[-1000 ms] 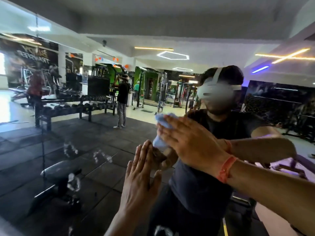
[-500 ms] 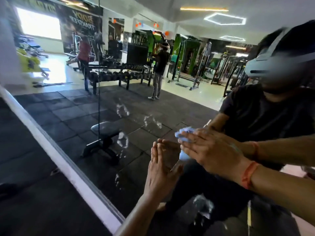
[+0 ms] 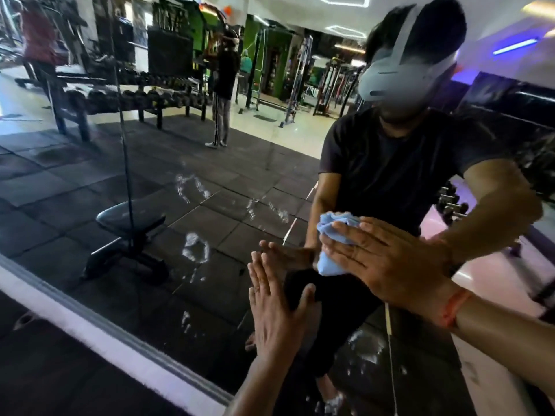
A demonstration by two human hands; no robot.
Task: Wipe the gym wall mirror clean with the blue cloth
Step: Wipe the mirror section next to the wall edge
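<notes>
the blue cloth [image 3: 336, 244] is pressed flat to the wall mirror [image 3: 150, 205] right of centre by the right hand [image 3: 387, 262], fingers spread. the left hand [image 3: 276, 313] is braced flat below. white smears [image 3: 195, 247] left and below remain unwiped; much seems left.

A black weight bench [image 3: 129, 226] stands on dark rubber floor tiles [image 3: 60, 187], with a dumbbell rack [image 3: 135, 97] behind it. Farther back are a standing person in dark clothes [image 3: 223, 85], green-lit machines [image 3: 264, 55] and hexagonal ceiling lights [image 3: 345, 31] — all reflections.
</notes>
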